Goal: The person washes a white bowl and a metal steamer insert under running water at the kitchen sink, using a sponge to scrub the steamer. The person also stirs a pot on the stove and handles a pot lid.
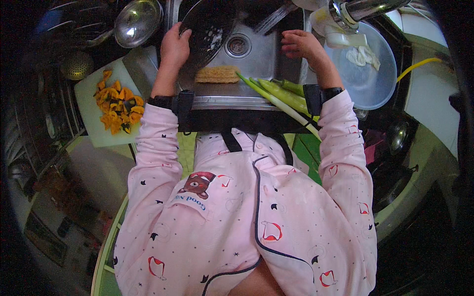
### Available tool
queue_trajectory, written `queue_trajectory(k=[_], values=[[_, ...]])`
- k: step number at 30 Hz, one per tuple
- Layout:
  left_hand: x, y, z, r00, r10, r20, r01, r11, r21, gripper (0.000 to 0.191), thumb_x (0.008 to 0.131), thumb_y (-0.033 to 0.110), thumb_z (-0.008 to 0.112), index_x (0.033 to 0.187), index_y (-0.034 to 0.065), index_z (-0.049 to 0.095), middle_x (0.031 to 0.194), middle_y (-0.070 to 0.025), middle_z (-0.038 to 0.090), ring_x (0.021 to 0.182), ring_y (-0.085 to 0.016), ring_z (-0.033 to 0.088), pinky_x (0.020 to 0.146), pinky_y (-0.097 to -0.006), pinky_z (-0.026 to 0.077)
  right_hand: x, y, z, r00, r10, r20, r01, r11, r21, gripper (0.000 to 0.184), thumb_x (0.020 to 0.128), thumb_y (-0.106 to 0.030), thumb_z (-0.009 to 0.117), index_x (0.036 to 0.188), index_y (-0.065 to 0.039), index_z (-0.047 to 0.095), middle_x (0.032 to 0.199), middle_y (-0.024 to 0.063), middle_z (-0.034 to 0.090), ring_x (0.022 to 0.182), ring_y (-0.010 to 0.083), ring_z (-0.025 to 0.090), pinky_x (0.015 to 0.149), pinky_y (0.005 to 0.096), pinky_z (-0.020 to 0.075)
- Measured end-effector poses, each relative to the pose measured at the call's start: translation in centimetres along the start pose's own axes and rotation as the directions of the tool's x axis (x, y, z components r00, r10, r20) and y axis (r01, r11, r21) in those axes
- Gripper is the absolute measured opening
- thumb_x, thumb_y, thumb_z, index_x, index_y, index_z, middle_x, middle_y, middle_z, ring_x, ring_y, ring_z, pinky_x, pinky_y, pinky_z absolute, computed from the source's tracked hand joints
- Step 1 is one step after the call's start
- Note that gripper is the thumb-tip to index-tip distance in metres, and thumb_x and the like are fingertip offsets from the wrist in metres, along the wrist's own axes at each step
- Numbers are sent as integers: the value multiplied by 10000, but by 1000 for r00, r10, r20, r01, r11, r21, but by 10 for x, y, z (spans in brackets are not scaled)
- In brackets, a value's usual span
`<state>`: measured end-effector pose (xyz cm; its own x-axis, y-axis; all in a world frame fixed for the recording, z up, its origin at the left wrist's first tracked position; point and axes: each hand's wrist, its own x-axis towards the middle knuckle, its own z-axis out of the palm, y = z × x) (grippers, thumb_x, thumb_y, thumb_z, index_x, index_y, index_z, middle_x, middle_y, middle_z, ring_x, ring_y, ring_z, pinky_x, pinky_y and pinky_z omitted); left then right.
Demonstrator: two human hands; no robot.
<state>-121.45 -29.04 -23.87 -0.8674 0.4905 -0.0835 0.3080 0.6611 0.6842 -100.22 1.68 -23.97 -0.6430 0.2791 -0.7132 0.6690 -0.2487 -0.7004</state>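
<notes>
My left hand [176,46] grips the near left rim of a dark wok [207,33], which stands tilted in the left part of the steel sink [259,55]. Whitish flecks show inside the wok. My right hand [300,43] is over the sink's right edge, fingers spread, with nothing seen in it. A tan loofah-like scrubber [217,74] lies at the sink's near side. Beside it, long green peppers [283,92] and a leek or spring onion [276,100] lie across the near right corner.
On the left, a white cutting board [87,107] bears cut pumpkin pieces [120,107], with a cleaver blade [140,64] beside them. A metal lid [139,23] is behind. A translucent basin [387,74] holding a pale wet thing stands right, below the faucet [370,9].
</notes>
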Motion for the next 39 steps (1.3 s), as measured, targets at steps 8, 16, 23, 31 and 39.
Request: queue_trajectory(k=[8, 16, 23, 31, 39], values=[[12, 2, 17, 959, -44, 281, 235, 678, -696, 333, 929, 116, 611, 1242, 12, 566, 1091, -43, 659, 945, -142, 611, 856, -293, 487, -1, -16, 13, 950, -250, 189, 268, 961, -76, 281, 922, -164, 600, 1165, -38, 661, 1035, 38, 675, 897, 134, 637, 787, 281, 534], [22, 21, 24, 976, 100, 192, 87, 630, -771, 333, 935, 99, 601, 1254, 12, 561, 1137, -48, 655, 980, -141, 609, 883, -286, 480, 53, 8, 41, 857, -513, -51, 372, 683, -629, 320, 843, -7, 500, 1107, -20, 681, 908, 18, 684, 757, 149, 607, 686, 305, 493], [20, 25, 1, 984, 75, 160, 90, 567, -819, 302, 926, 96, 606, 1217, 19, 585, 1101, -33, 664, 974, -120, 599, 885, -280, 472, 38, -1, 70, 693, -707, -142, 507, 618, -601, 332, 845, 13, 546, 1151, -30, 668, 1038, 110, 704, 968, 188, 657, 864, 303, 500], [17, 34, -4, 987, 111, 112, 19, 617, -786, 312, 923, 116, 616, 1222, 26, 593, 1098, -32, 669, 971, -112, 598, 884, -273, 466, 23, -13, 88, 653, -756, -33, 539, 495, -682, 374, 818, 50, 489, 1128, -46, 674, 1093, 154, 679, 1043, 280, 648, 926, 334, 488], [23, 34, -7, 984, 162, 80, -45, 650, -759, 314, 926, 113, 612, 1225, 17, 594, 1109, -36, 670, 991, -113, 600, 894, -273, 464, 13, -18, 85, 741, -671, 29, 497, 520, -695, 339, 818, 29, 489, 1084, -39, 689, 1064, 167, 680, 1011, 298, 653, 909, 346, 493]])
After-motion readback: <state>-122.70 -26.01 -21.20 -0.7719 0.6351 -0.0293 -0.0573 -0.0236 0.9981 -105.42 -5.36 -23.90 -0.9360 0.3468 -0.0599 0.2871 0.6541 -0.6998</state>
